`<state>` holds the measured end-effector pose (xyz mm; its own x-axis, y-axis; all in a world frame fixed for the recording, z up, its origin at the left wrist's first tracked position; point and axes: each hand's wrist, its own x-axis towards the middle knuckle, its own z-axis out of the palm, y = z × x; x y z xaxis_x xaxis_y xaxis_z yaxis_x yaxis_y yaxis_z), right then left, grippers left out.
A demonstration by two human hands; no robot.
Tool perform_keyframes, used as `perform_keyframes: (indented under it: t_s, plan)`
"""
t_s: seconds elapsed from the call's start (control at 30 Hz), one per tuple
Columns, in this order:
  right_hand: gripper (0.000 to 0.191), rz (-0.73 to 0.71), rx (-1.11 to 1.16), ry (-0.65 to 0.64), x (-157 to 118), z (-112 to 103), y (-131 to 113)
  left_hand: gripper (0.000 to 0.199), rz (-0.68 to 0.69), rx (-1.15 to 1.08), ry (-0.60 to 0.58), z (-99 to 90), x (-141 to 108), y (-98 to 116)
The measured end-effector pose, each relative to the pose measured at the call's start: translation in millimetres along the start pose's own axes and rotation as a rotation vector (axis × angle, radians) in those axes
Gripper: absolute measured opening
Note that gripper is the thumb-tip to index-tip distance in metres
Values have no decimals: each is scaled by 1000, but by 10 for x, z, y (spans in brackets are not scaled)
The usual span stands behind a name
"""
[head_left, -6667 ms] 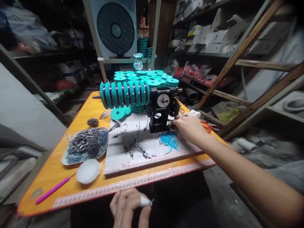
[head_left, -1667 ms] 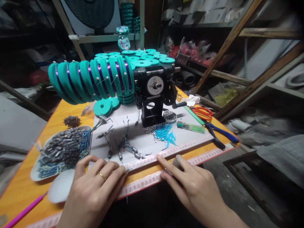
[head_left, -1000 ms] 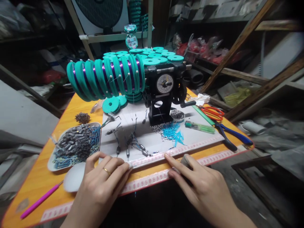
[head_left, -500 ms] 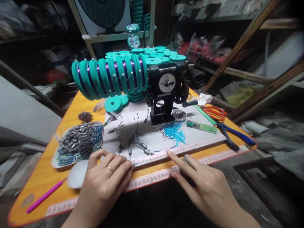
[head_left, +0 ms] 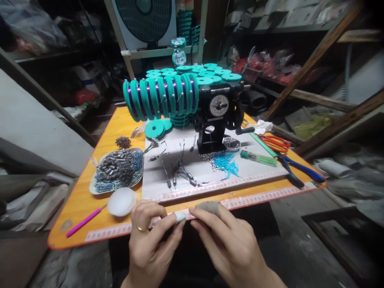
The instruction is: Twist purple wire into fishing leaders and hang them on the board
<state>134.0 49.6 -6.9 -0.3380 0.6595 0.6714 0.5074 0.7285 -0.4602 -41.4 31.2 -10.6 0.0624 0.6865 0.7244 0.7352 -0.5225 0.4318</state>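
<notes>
My left hand (head_left: 153, 236) is at the table's front edge with thumb and index finger pinched; a ring is on one finger and a pale wrap covers the index fingertip. Close beside it, my right hand (head_left: 231, 236) has thumb and index finger brought together, a grey wrap on another finger. Whatever lies between the fingertips is too fine to make out. Under the hands runs a pink-and-white measuring tape (head_left: 252, 199) along the table edge. Beyond them, dark metal sinkers with short blue pieces (head_left: 180, 170) lie on a white board (head_left: 156, 172).
A black winding machine (head_left: 211, 136) carries teal spools (head_left: 162, 96) with purple line. On the left are a tray of sinkers (head_left: 117, 168), a white dish (head_left: 121, 202) and a pink-handled tool (head_left: 84, 222). Blue-handled pliers (head_left: 303, 170) and orange scissors (head_left: 276, 143) lie right.
Both hands have drawn back from the white board to the table edge and come closer together, their fingers now pinched. The view has shifted, so the table sits further right.
</notes>
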Motion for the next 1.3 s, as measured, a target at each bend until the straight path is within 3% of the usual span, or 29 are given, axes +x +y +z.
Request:
perform_keyframes:
  t_s: [0.2,0.3,0.53,0.63,0.77,0.93,1.07,1.3]
  plan:
    - [14,10,51,21,-63,62,-57,19,-58,-35,20,31,-137,-16]
    - [16,-18,31,38,-106,93,-82,17,-159,-155,33,59,-195,54]
    - [15,-44,86,-40,-130,115,-114,17,-724,-588,97,111,-301,249]
    - [18,-48,107,-68,-134,114,-112,19,-881,-759,126,130,-346,275]
    - [18,66,251,-129,-125,109,-114,22,-1000,-907,213,153,-392,294]
    - [14,151,352,-226,-89,79,-144,19,-944,-851,271,178,-447,285]
    - [15,99,297,-279,-82,55,-132,24,-798,-667,305,185,-511,252]
    - [14,-84,19,-266,-60,65,-74,39,-456,-271,125,130,-612,166]
